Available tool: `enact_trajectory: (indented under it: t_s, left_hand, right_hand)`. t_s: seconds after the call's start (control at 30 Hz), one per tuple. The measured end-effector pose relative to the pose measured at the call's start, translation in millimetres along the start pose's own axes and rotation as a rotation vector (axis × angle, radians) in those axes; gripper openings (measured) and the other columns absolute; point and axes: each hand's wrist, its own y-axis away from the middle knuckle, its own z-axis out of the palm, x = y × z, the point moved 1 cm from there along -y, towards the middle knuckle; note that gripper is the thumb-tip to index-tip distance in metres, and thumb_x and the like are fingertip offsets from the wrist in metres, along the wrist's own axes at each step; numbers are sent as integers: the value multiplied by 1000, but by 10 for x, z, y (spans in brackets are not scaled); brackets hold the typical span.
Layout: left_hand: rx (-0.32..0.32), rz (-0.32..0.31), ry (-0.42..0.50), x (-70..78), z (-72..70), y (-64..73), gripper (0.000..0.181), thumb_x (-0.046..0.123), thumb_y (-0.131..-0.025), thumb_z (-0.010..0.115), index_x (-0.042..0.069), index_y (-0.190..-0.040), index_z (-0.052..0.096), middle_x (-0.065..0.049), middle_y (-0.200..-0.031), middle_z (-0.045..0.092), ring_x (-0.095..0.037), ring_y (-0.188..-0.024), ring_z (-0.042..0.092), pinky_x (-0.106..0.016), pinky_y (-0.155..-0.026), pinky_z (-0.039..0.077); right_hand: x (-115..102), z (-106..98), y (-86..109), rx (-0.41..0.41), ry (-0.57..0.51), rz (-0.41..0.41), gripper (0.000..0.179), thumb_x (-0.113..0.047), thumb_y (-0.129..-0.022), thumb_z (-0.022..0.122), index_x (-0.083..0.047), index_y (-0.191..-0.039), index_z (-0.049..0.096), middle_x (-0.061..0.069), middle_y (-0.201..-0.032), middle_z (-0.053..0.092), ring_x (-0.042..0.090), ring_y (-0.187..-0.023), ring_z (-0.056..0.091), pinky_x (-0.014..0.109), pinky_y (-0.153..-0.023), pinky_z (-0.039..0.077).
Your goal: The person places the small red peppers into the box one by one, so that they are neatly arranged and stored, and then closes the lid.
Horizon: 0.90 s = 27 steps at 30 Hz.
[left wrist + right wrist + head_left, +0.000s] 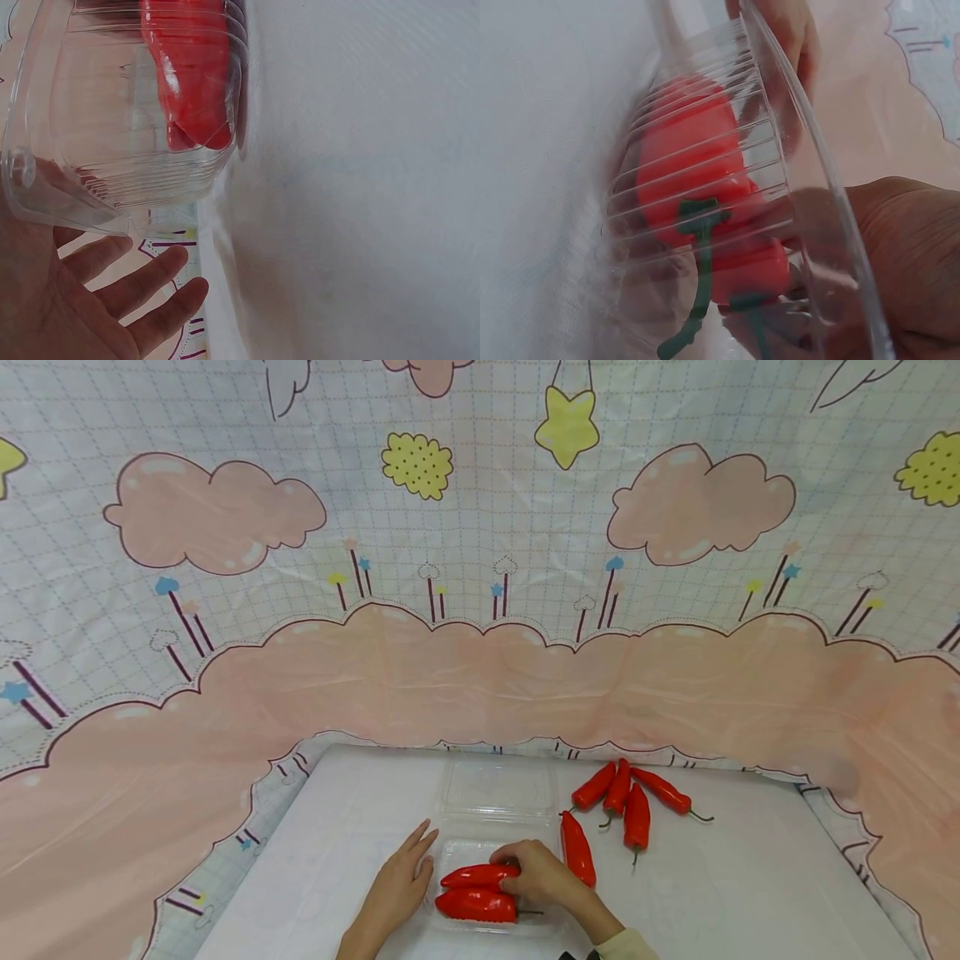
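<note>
Fingers of the right hand [542, 875] curl over the upper of 2 red chili peppers [477, 876] lying inside the clear plastic clamshell box [491, 852], gripping it. The left hand [399, 883] lies flat with straight fingers against the box's left wall. The box's lid is open, away from the person. 5 more peppers [636, 814] lie on the white table [750, 885], right of the box.

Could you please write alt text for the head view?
A right hand holds a red pepper in a clear box beside another; the left hand rests flat against the box's side. Five more peppers lie on the white table.
</note>
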Motion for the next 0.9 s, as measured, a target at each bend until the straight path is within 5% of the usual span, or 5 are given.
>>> enact_trajectory:
  t_s: [0.9]
  left_hand:
    - [6, -24, 0, 8, 6, 16, 42, 14, -97, 56, 9, -139, 56, -9, -154, 44, -38, -133, 51, -58, -105, 45]
  right_hand:
    - [-39, -132, 122, 72, -37, -89, 38, -20, -88, 72, -10, -124, 65, 9, -119, 70, 25, -107, 65, 48, -94, 56]
